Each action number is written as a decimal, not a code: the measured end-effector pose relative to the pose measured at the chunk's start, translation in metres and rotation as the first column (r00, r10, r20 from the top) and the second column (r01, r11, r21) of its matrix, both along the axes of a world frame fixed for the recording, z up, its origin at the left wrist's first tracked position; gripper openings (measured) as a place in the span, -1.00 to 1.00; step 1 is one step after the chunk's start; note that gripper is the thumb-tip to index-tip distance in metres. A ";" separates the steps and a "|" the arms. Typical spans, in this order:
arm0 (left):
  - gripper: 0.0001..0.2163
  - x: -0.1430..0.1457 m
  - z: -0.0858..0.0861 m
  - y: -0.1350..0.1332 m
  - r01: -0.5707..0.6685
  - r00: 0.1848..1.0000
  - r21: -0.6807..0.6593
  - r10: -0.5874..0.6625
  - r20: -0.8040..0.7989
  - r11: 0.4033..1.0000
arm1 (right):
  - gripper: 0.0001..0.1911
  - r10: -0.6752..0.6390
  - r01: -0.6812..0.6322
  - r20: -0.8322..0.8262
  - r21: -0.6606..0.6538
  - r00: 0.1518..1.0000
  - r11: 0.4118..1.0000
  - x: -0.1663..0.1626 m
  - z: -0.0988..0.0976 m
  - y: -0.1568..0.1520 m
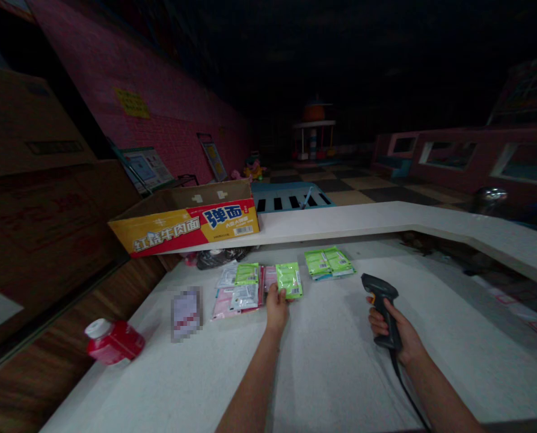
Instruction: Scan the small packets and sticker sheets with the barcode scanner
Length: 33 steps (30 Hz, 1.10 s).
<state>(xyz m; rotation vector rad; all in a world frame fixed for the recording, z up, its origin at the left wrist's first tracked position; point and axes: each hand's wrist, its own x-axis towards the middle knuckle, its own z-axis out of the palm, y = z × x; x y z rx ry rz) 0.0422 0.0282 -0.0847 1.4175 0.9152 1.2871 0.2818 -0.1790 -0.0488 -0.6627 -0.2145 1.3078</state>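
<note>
Because the green packet point(289, 279) is pinched near its lower edge by the left hand point(277, 308), most of its face is left uncovered; it is held towards the far edge of the white counter point(326, 355), between a mixed pile of packets point(245, 296) and a group of green packets point(329, 262). Whether it is lifted or rested on the surface cannot be told. The left grip is narrow, with the packet caught at the thumb. The handheld scanner point(382, 287) is gripped by its handle in the right hand point(404, 337), fingers wrapped round it, presumably so that the trigger can be reached; its cable point(406, 388) is trailed towards the near edge. At the far left corner, a noodle carton point(196, 225) is set on the raised ledge point(340, 221), likely to keep it off the working surface, and a red bottle point(119, 344) is placed by the left edge
</note>
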 end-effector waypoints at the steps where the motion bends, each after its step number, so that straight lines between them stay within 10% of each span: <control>1: -0.63 -0.001 -0.002 -0.001 0.015 0.999 0.012 -0.016 0.030 1.000 | -0.58 0.000 0.000 0.054 -0.016 0.999 1.000 -0.004 0.002 -0.001; 11: -0.62 0.000 -0.002 -0.003 0.023 1.000 0.021 -0.023 -0.007 1.000 | -0.48 0.149 -0.011 0.538 -0.251 0.830 0.968 -0.077 0.023 -0.007; 20: -0.68 0.000 0.001 -0.008 -0.012 0.999 0.019 0.013 -0.036 1.000 | -0.45 0.166 0.016 0.583 -0.294 0.795 0.956 -0.137 0.041 -0.013; 33: -0.73 0.000 0.007 -0.011 -0.020 1.000 0.026 0.020 -0.003 0.999 | -0.51 0.165 0.029 0.624 -0.289 0.764 0.957 -0.137 0.048 -0.016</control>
